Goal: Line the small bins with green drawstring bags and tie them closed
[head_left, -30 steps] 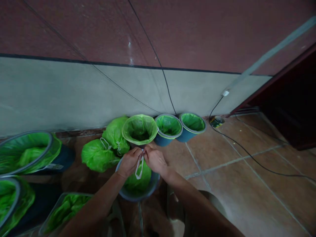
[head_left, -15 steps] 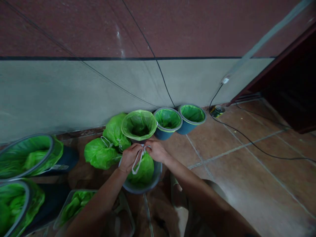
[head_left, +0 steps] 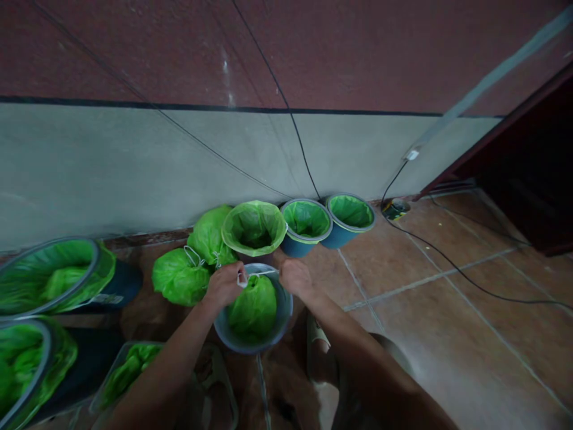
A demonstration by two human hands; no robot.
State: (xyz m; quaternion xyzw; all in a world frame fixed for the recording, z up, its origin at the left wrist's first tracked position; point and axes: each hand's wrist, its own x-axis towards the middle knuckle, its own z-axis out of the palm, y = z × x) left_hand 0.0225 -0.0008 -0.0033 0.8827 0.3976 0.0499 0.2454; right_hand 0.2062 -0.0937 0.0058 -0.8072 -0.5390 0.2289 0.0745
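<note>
A green trash bag (head_left: 253,307), gathered at its top, sits inside a grey-blue bin (head_left: 286,310) between my feet. Its white drawstring (head_left: 267,273) is stretched taut across the bin's mouth. My left hand (head_left: 227,283) is closed on the drawstring's left end, with a loop showing at the fingers. On the other side my right hand (head_left: 293,276) is closed on the right end, its fingertips partly hidden. Just left of my left hand lie two tied green bags (head_left: 181,278), (head_left: 210,236) with white strings.
Along the wall stand a bin lined in light green (head_left: 254,249) and two blue lined bins (head_left: 298,246), (head_left: 344,237). Large bins (head_left: 101,280) and a tray (head_left: 96,394) of green bags are at left. A cable (head_left: 474,285) crosses the tiles; a can (head_left: 396,209) stands by the wall.
My hands have moved apart, left and right, pulling the drawstring straight. The bag's neck is drawn together and sits lower in the bin.
</note>
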